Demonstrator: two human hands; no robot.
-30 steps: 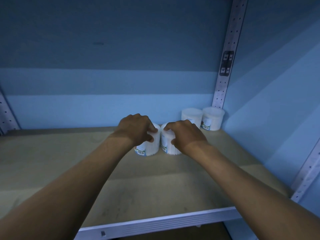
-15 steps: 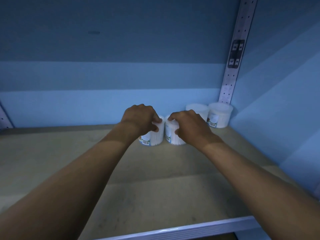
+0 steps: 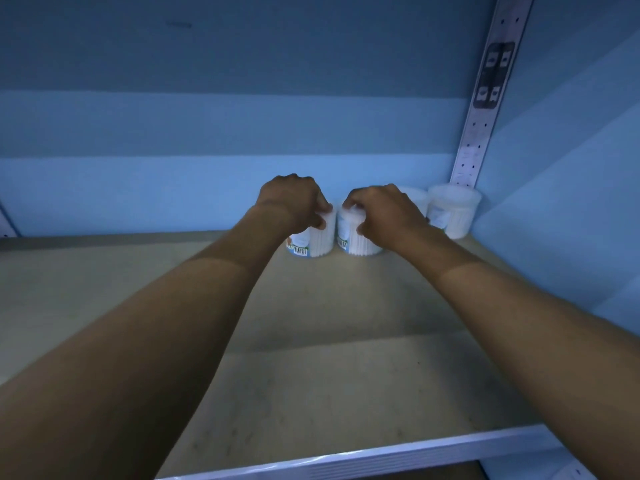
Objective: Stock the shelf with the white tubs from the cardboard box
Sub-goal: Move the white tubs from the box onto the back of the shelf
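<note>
Two bare forearms, cut off at the lower corners, reach over the pale metal front rail (image 3: 363,460) of a dim wooden shelf (image 3: 311,358). Midway back, the left hand (image 3: 294,202) curls its fingers (image 3: 320,221) over the top of one white tub (image 3: 311,242), while the right hand (image 3: 384,211) grips the top of a second tub (image 3: 356,237) just beside it; both lids are hidden under the knuckles. Only barcoded label strips show low on each tub, their print too small to read. Behind, in the right rear corner, two more tubs stand side by side: the corner tub (image 3: 452,211) plain, its neighbour (image 3: 415,199) mostly hidden behind the right hand. A perforated upright (image 3: 481,126) rises above them.
</note>
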